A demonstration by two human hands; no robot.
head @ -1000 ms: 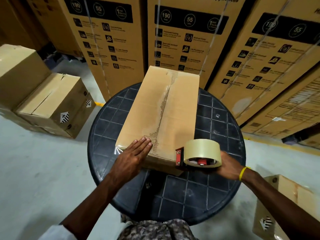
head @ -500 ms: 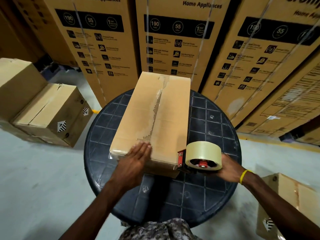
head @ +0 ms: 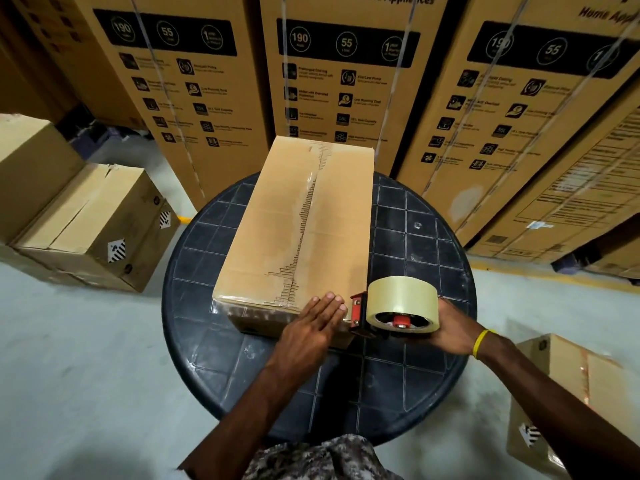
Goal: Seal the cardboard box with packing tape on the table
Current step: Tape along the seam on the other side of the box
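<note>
A long closed cardboard box point(head: 277, 230) lies on the round dark table point(head: 426, 244), with clear tape along its top seam. My left hand point(head: 311, 327) presses flat, fingers straight, on the box's near right corner. My right hand point(head: 450, 332) grips the handle of a red tape dispenser point(head: 358, 311) carrying a roll of clear tape point(head: 401, 301), held against the box's near right edge. The handle itself is hidden behind the roll.
Tall printed appliance cartons point(head: 339, 81) stand close behind the table. Two plain cardboard boxes point(head: 90, 223) sit on the floor at left. Another carton point(head: 568, 386) stands at lower right by my right arm. Pale floor surrounds the table.
My left hand has slid right along the box's near edge, from its middle to the right corner beside the dispenser. The dispenser stays at the near right edge.
</note>
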